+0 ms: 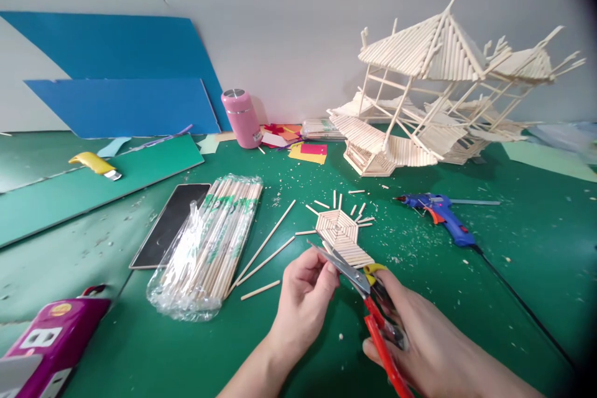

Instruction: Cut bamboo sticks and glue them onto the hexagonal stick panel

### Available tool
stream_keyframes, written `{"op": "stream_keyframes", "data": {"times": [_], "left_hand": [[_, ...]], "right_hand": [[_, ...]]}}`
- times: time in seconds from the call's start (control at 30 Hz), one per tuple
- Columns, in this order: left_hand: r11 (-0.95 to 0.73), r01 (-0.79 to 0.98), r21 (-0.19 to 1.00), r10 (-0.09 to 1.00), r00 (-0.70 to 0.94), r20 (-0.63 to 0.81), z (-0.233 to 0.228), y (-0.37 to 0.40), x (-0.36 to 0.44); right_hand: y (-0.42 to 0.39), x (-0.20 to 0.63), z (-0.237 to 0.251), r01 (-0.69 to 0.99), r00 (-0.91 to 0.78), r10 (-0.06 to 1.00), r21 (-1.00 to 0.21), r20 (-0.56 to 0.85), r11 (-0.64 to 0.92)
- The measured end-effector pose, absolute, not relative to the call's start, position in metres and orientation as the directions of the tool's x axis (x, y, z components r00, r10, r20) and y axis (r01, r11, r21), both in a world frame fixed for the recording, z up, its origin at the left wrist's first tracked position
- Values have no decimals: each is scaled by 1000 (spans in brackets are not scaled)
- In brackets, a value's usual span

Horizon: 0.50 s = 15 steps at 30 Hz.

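Now trimming: right hand (420, 336) clenched on red-handled snips (368, 298), left hand (303, 298) pinching a short stick, barely visible, at the blades. Next, probably squeezing cleanly beside hexagon panel (342, 236).

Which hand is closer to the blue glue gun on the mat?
The right hand. It grips the red-handled scissors below and slightly left of the blue glue gun. The left hand sits farther left, at the scissor blades.

both hands (303, 298) bare, forearms uncovered, no rings, watch or sleeves showing.
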State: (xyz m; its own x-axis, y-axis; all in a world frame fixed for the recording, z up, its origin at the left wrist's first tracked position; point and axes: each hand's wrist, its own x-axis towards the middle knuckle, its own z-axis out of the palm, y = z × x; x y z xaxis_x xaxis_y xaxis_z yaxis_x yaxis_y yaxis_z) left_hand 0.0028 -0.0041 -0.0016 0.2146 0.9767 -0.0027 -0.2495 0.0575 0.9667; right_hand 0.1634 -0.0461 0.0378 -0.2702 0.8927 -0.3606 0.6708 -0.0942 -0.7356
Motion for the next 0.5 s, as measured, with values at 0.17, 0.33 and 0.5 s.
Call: {"op": "stream_keyframes", "data": {"times": [0.17,0.33,0.5], "left_hand": [[63,-248,967,986,167,-21,-5,-6,1],[101,-283,954,983,175,-52,-7,-4,0],[149,-321,935,971,225,-78,-7,0,-2]], "right_hand": [[-45,159,41,640,-222,891,-748,-395,-173],[-39,163,54,586,-298,826,-775,-479,-238],[-32,172,65,599,-337,796,-767,-503,-231]]}}
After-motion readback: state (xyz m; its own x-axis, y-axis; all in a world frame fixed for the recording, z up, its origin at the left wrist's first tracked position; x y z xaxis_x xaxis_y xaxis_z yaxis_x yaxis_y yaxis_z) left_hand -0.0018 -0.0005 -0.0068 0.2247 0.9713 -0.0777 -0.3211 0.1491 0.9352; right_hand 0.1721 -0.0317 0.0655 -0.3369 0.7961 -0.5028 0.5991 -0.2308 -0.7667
